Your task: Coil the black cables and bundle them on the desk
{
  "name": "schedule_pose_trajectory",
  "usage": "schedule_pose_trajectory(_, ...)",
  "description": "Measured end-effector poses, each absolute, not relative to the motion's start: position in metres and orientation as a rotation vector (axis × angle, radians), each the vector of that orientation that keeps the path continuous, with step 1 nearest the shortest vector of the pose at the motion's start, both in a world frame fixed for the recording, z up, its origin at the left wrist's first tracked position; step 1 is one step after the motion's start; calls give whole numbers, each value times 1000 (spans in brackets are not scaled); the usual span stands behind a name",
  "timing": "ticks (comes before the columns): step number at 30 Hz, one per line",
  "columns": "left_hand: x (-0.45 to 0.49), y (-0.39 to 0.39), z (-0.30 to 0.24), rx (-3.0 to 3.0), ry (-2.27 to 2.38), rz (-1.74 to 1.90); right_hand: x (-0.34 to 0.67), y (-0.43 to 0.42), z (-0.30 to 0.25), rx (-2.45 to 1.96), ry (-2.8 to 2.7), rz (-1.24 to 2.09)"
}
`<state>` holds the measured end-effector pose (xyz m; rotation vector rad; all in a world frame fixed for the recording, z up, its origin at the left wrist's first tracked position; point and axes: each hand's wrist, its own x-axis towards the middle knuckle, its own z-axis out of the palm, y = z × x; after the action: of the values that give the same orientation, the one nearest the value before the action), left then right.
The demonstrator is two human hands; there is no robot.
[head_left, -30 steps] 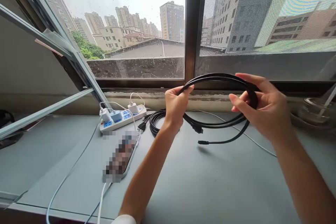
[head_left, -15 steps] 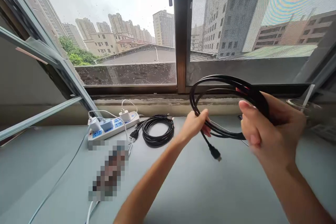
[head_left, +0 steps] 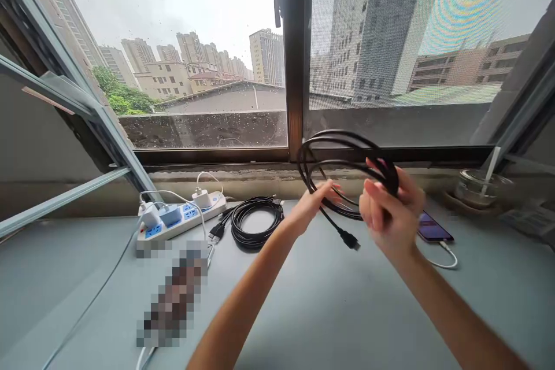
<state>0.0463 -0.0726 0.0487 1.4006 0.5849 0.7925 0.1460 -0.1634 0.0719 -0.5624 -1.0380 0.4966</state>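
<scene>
A black cable (head_left: 333, 147) is looped into a coil and held up in the air in front of the window. My right hand (head_left: 390, 211) is closed round the coil's right side. My left hand (head_left: 314, 202) pinches the coil's lower left strands. One plug end (head_left: 349, 239) hangs loose below the coil, just above the grey desk (head_left: 325, 312). A second black coiled cable (head_left: 255, 221) lies flat on the desk to the left of my hands.
A white power strip (head_left: 180, 217) with chargers plugged in sits at the back left, white leads running off it. A blurred phone (head_left: 171, 295) lies in front of it. Another phone (head_left: 433, 228) on a white lead lies behind my right hand. A glass jar (head_left: 477, 188) stands far right.
The coil has tightened into a smaller loop and both hands have come closer together. The loose plug end has been drawn up. The view has shifted, revealing the phone on the right.
</scene>
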Motion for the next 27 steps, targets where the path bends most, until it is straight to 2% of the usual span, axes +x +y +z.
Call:
schedule_pose_trajectory(5, 46, -58, 45, 1079, 484, 1146, 163, -120, 58, -744, -984, 636)
schedule_pose_trajectory(12, 35, -51, 53, 1442, 617, 1405, 178, -118, 47, -1109, -1263, 59)
schedule_pose_trajectory(20, 29, -74, 76, 1637, 647, 1184, 177, -133, 60, -1124, -1259, 96)
schedule_pose_trajectory(27, 23, -88, 93, 1556, 629, 1112, 172, -142, 67, -1125, -1202, 13)
